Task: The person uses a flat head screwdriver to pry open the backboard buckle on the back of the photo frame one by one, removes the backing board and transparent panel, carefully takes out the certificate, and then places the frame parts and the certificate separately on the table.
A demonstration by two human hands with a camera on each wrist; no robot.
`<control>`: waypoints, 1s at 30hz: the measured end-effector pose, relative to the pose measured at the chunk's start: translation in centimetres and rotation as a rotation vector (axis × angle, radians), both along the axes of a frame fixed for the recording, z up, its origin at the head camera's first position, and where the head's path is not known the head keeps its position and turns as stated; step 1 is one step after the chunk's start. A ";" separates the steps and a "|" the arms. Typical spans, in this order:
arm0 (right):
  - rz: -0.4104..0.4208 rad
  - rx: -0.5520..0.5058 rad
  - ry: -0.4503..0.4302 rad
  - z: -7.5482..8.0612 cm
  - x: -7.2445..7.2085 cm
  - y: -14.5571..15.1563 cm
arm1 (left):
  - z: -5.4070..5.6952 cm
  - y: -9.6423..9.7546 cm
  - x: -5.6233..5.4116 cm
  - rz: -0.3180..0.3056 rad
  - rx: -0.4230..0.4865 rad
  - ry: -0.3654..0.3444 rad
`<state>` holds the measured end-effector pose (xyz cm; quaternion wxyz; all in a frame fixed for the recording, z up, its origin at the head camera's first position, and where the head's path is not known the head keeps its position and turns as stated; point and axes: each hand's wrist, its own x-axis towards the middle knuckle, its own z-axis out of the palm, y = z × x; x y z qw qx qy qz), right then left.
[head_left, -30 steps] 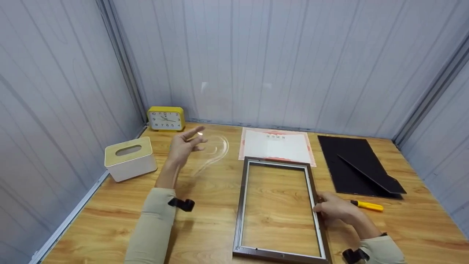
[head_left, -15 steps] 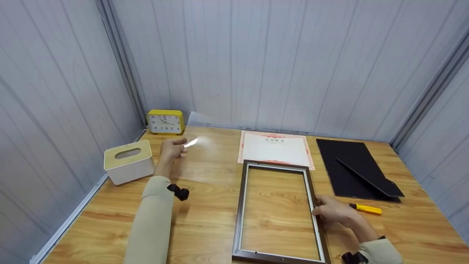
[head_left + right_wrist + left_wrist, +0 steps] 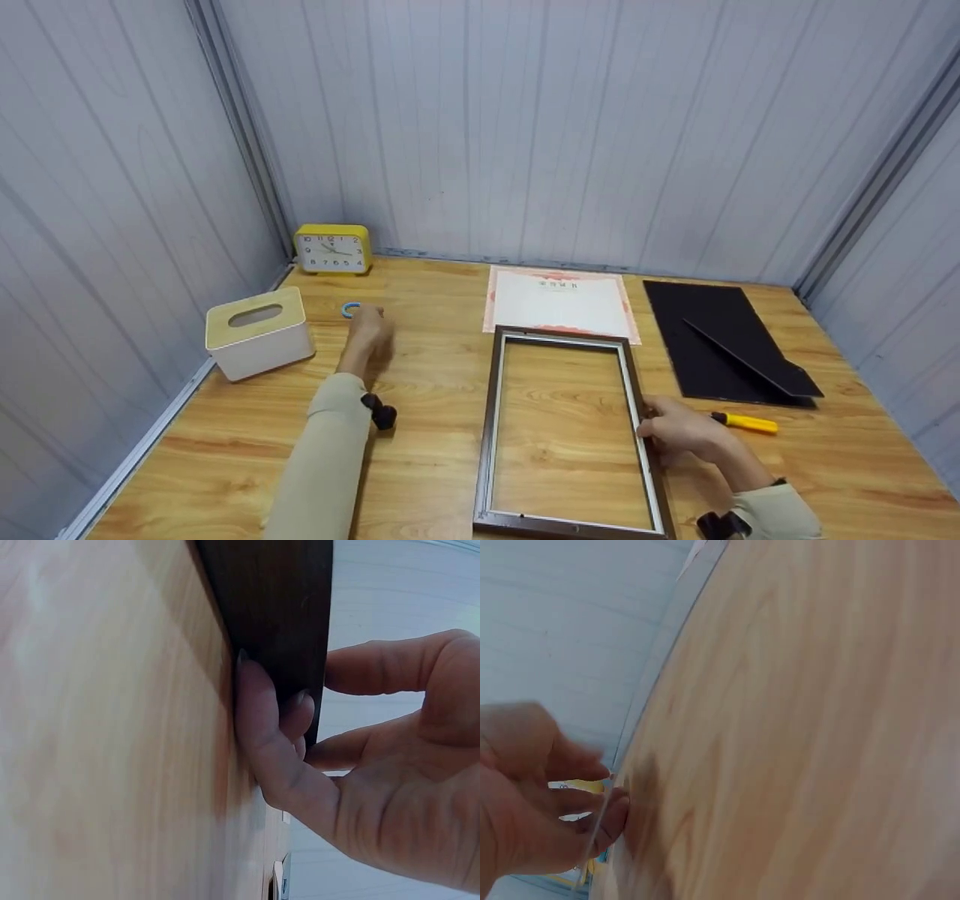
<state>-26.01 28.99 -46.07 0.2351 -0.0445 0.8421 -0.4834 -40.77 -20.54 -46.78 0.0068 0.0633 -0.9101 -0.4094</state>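
My left hand (image 3: 367,332) is low over the left half of the table, beside a small blue curved object (image 3: 349,309) that it partly hides. In the left wrist view its fingers pinch the edge of a clear sheet (image 3: 598,829), seen as a thin pale line; the sheet barely shows in the head view. My right hand (image 3: 682,427) grips the right side of a dark brown picture frame (image 3: 487,427), which lies flat with the wood showing through its opening. From the right wrist, fingers curl against the frame's dark outer side (image 3: 277,600).
A certificate with a pink border (image 3: 559,307) lies behind the frame. Black backing board (image 3: 679,360) with a flap raised lies at right, near a yellow-handled tool (image 3: 752,424). A tissue box (image 3: 259,345) and yellow clock (image 3: 334,250) stand left. Walls enclose the table.
My left hand has tilted the clear sheet down from upright toward the table and lowered, coming near the blue object. The right hand keeps its hold on the frame, which stays put.
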 end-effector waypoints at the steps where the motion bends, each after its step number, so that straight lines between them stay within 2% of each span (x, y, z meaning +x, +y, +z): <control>1: -0.002 0.002 -0.001 0.0 0.0 0.0 | 0.0 0.2 0.1 -0.025 -0.012 -0.017; 4: -0.008 0.011 0.001 0.2 0.0 0.0 | 0.0 0.9 0.3 -0.053 -0.030 -0.043; 8: -0.013 0.026 0.013 0.2 0.0 0.0 | -0.3 1.4 0.5 -0.054 -0.136 -0.037; 14: -0.024 0.010 0.003 0.0 0.1 -0.1 | -0.5 1.8 0.7 -0.059 -0.232 -0.065; 19: -0.030 0.012 -0.011 -0.1 0.2 -0.1 | -0.5 1.9 0.9 -0.055 -0.248 -0.094; 30: -0.031 0.050 0.014 0.0 0.2 -0.2 | -0.5 2.2 1.3 -0.096 -0.246 -0.082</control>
